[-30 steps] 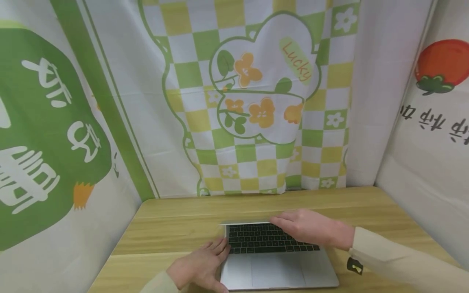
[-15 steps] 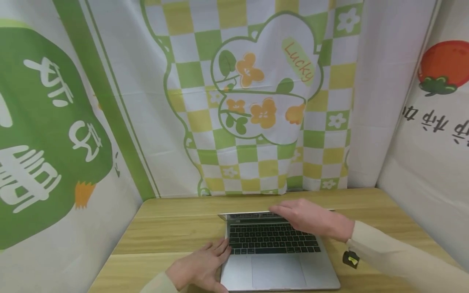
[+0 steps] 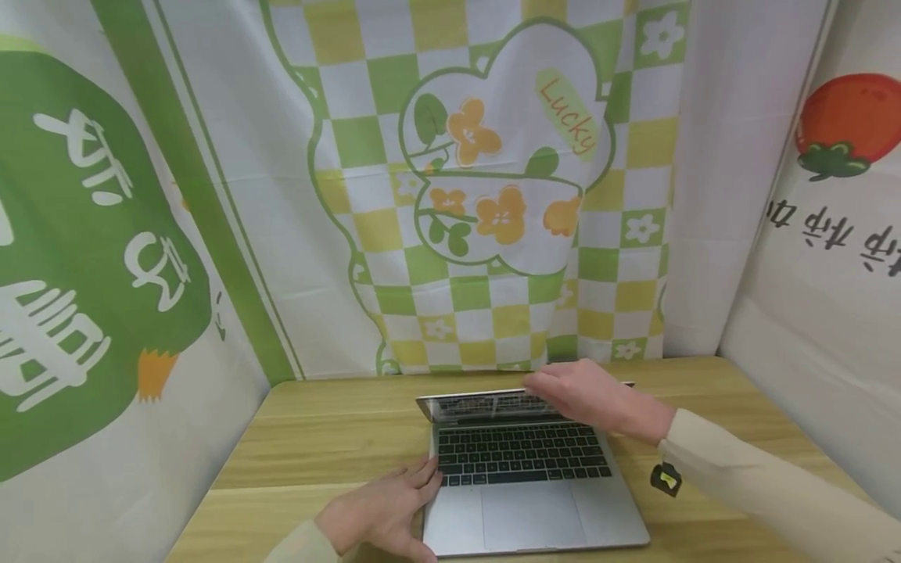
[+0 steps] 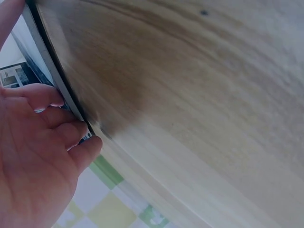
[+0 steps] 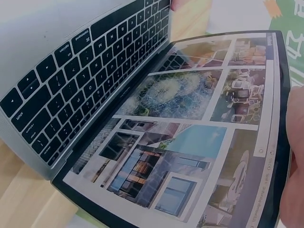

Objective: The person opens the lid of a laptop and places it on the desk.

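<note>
A silver laptop (image 3: pixel 531 516) with a black keyboard (image 3: pixel 517 453) lies on the wooden table, its lid (image 3: pixel 472 407) partly raised and leaning back. My right hand (image 3: pixel 587 399) holds the lid's top edge, right of its middle. In the right wrist view the lit screen (image 5: pixel 166 128) shows rows of pictures, and part of my right hand (image 5: pixel 294 156) appears along its outer border. My left hand (image 3: pixel 385 504) rests against the left side of the base, fingertips beside the keyboard and thumb near the front corner. Close up, the left fingers (image 4: pixel 76 142) lie along the laptop's thin edge.
The light wooden table (image 3: pixel 310 438) reaches back to a hanging green-and-yellow checked cloth (image 3: pixel 486 297). Printed cloth walls stand on the left (image 3: pixel 84 313) and right (image 3: pixel 809 328). A small black device (image 3: pixel 665 478) is at the right sleeve.
The lid has risen from nearly closed to a wider angle, bringing more of the screen into view. My right hand has moved up and back with it; the left hand stays at the base.
</note>
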`<state>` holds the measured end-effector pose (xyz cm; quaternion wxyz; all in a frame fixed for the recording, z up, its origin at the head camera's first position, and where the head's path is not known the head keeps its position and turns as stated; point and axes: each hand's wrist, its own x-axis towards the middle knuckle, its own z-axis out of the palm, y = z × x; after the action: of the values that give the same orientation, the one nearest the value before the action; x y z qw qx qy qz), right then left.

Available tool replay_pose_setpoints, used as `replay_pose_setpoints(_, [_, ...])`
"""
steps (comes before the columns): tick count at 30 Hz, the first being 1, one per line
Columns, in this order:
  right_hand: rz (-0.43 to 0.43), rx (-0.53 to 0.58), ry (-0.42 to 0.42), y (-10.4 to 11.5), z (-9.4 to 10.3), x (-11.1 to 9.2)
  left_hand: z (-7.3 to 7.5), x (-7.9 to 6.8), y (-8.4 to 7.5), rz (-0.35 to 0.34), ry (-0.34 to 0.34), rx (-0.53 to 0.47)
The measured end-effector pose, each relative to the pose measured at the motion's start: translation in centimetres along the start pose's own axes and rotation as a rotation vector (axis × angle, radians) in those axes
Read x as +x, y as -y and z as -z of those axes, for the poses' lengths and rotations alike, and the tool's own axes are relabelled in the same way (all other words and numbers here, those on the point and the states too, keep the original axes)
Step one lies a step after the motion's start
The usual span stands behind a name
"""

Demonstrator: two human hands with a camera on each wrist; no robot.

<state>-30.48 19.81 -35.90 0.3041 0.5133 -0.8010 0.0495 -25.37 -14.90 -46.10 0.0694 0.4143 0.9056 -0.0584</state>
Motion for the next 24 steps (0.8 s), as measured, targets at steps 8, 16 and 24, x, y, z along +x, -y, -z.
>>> replay_pose_setpoints(8, [-0.073,-0.039,0.019,-0.2,0.0,0.4,0.2,0.0,-0.1,0.016,0.011,-0.046])
replay_pose_setpoints(16, [-0.173,-0.037,0.081,-0.5,0.1,1.1,0.1,0.1,-0.4,0.034,0.011,-0.051])
replay_pose_setpoints(24, [-0.261,0.019,0.15,-1.4,0.4,2.0,0.3,0.3,0.0,0.068,0.057,-0.129])
